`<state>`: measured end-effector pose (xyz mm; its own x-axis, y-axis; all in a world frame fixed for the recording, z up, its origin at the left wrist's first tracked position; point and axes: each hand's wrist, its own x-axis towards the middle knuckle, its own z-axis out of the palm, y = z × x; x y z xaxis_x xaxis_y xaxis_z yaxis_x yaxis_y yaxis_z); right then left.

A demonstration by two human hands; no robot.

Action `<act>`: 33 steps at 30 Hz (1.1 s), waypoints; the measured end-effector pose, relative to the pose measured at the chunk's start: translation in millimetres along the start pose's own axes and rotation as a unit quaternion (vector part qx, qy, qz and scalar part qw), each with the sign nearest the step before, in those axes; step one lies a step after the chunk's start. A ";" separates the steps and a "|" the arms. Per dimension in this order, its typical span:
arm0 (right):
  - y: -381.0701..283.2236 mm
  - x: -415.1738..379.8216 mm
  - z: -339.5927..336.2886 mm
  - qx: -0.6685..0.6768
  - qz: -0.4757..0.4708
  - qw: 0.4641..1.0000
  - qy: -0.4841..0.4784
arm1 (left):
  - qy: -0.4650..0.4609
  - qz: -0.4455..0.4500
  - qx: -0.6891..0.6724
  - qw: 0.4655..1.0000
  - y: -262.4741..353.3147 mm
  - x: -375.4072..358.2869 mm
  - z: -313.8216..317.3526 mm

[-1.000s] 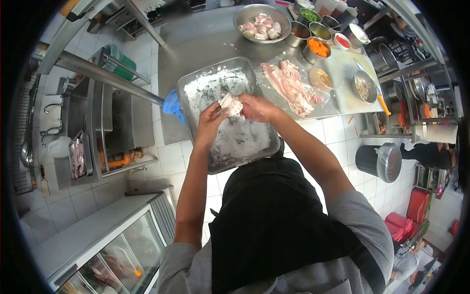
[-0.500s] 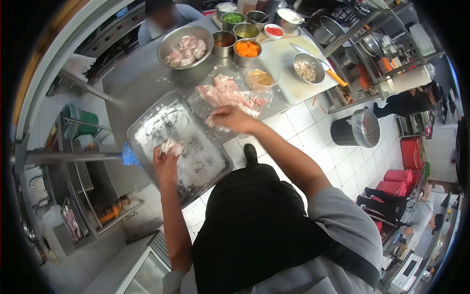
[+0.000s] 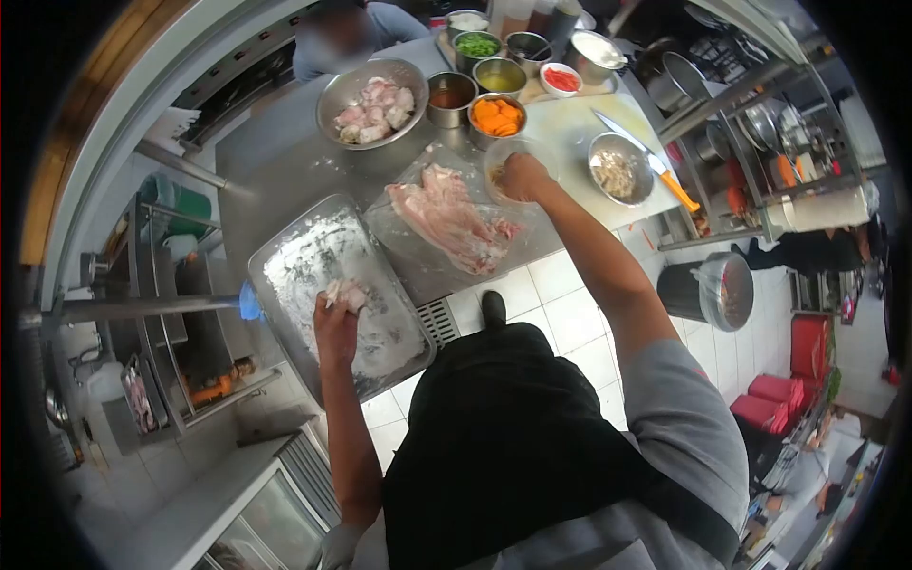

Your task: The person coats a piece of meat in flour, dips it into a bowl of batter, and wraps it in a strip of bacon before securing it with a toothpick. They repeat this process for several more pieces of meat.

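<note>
My left hand (image 3: pixel 336 328) is closed around a small piece of raw meat (image 3: pixel 348 294), pale pink and white. It is over a metal tray (image 3: pixel 404 385) whose bottom is dusted with white powder. My right hand (image 3: pixel 525 178) reaches into a clear plastic tub (image 3: pixel 548 160) of yellow-brown seasoning (image 3: pixel 496 177). Its fingers are curled downward, their tips hidden inside. Between the tray and the tub, a large flat piece of raw meat (image 3: pixel 442 214) lies spread on a clear plastic sheet (image 3: pixel 396 237).
At the back stand a steel bowl of meat pieces (image 3: pixel 366 142), a pot of sliced carrots (image 3: pixel 498 118) and several other pots. A white cutting board (image 3: pixel 562 128) holds a small bowl (image 3: pixel 622 169) and a yellow-handled knife (image 3: pixel 671 180). A person (image 3: pixel 387 26) is across the table.
My right hand has left the large piece of meat and moved up and right into the seasoning tub. My left hand keeps its meat piece over the tray. The view has shifted slightly.
</note>
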<state>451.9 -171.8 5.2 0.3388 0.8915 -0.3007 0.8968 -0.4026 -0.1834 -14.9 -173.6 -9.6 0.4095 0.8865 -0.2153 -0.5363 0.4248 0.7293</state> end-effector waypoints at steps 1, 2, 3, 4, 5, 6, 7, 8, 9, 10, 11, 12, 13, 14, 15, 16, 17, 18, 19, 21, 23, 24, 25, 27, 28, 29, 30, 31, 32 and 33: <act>0.9 4.1 2.2 -0.015 -0.001 1.000 -0.012 | 0.008 0.006 0.000 1.000 -0.8 -0.4 5.4; 3.5 8.4 2.8 -0.016 -0.009 1.000 -0.015 | 0.000 0.005 0.006 1.000 -1.5 -1.5 10.4; 5.3 8.6 -0.7 -0.012 -0.021 1.000 -0.008 | -0.009 0.002 0.012 1.000 -2.0 -2.9 15.0; 7.2 7.6 -4.0 -0.009 -0.033 0.999 -0.001 | -0.016 0.012 0.020 1.000 -2.1 -3.6 18.9; 8.9 5.1 -6.6 -0.010 -0.038 0.999 -0.003 | -0.011 0.015 0.019 1.000 -1.0 -3.9 22.3; 13.7 3.3 -7.1 -0.001 -0.059 0.998 0.019 | -0.011 0.013 0.031 0.999 0.4 -4.0 25.0; 18.4 0.6 -7.1 0.010 -0.079 0.996 0.042 | -0.011 0.009 0.043 0.999 2.0 -4.6 27.5; 21.5 -2.4 -6.2 0.009 -0.080 0.996 0.041 | -0.010 0.010 0.042 0.999 4.3 -5.4 29.9; 23.9 -5.5 -4.5 0.060 -0.086 0.992 0.066 | -0.019 0.007 0.032 0.999 6.3 -5.6 30.7; 26.3 -8.6 -3.1 0.111 -0.091 0.985 0.092 | -0.029 0.003 0.022 0.999 8.4 -4.9 31.5; 28.6 -11.7 -1.4 0.111 -0.091 0.985 0.092 | -0.029 0.003 0.022 0.999 10.2 -3.4 31.8; 28.4 -16.5 -0.1 0.197 -0.101 0.965 0.137 | -0.052 0.013 0.022 0.998 11.3 -2.4 30.0; 26.7 -22.2 2.4 0.282 -0.111 0.936 0.178 | -0.070 0.023 0.023 0.997 12.8 -3.8 26.8; 25.0 -27.4 3.5 0.285 -0.118 0.936 0.170 | -0.060 0.026 0.024 0.998 13.7 -4.0 22.8; 24.2 -32.5 0.2 0.328 -0.119 0.916 0.198 | -0.055 0.030 0.032 0.998 12.1 -0.5 18.2; 18.0 -38.0 -5.0 0.370 -0.119 0.893 0.226 | -0.051 0.034 0.040 0.997 13.5 0.8 18.6; 10.2 -44.4 -8.4 0.371 -0.125 0.893 0.222 | -0.045 0.038 0.040 0.997 14.6 -0.7 19.1; 0.7 -54.9 -15.2 0.429 -0.128 0.859 0.247 | -0.014 0.032 0.050 0.998 19.6 -2.5 26.8; -9.8 -67.7 -21.9 0.485 -0.128 0.822 0.270 | 0.016 0.024 0.060 0.998 24.8 -2.3 28.7; -52.8 -101.5 -36.3 0.519 -0.142 0.807 0.242 | -0.026 0.029 0.063 0.997 28.2 0.0 17.8; -100.6 -126.4 -24.1 0.562 -0.179 0.781 0.207 | -0.020 0.029 0.047 0.998 31.8 -5.3 20.6; -125.6 -136.3 -11.8 0.571 -0.204 0.770 0.197 | -0.020 0.030 0.046 0.998 33.7 -8.2 21.7; -155.4 -154.0 -10.8 0.582 -0.224 0.763 0.169 | -0.013 0.033 0.039 0.999 35.7 -11.2 22.5; -209.0 -174.0 -2.0 0.594 -0.266 0.746 0.141 | -0.005 0.037 0.031 0.999 38.4 -16.4 18.4; -228.0 -178.4 5.5 0.596 -0.287 0.737 0.140 | 0.001 0.037 0.031 0.999 39.4 -19.2 15.2; -240.7 -183.2 9.3 0.595 -0.288 0.737 0.139 | 0.007 0.036 0.031 0.999 40.2 -22.2 12.6; -251.9 -186.7 10.7 0.547 -0.288 0.773 0.138 | 0.007 0.039 0.029 0.999 43.3 -25.7 14.4; -263.0 -189.0 11.1 0.497 -0.289 0.807 0.138 | 0.015 0.045 0.022 0.999 46.0 -29.3 16.7; -272.8 -191.9 11.1 0.488 -0.307 0.797 0.179 | 0.025 0.049 0.014 0.998 47.8 -33.9 18.6; -277.9 -193.5 14.3 0.486 -0.309 0.798 0.176 | 0.028 0.050 0.011 0.998 46.9 -36.8 16.4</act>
<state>133.1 -235.4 101.0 0.1297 0.9161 0.3794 0.3363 0.3193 -0.8860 -43.0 -189.3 43.2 0.3128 0.9335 -0.1754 -0.5557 0.3296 0.7633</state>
